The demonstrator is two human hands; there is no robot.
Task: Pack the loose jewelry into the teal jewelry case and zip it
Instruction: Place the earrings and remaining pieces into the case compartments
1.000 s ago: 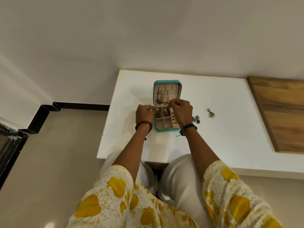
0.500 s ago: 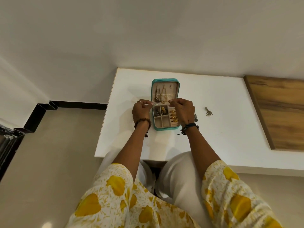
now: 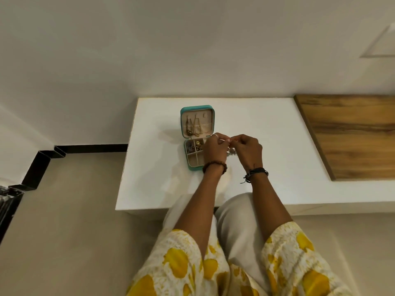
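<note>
Two hands, left hand (image 3: 214,147) and right hand (image 3: 248,150), fingertips pinching small jewelry (image 3: 231,152) together beside the open case (image 3: 195,137); bare table (image 3: 277,146) beyond; no writing legible.

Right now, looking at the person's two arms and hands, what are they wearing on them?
The left hand has a silver ring on a finger and a brown beaded bracelet at the wrist. The right hand has black cord bands with loose ends at the wrist. Both forearms are bare up to loose white sleeves printed with big yellow shapes.
</note>
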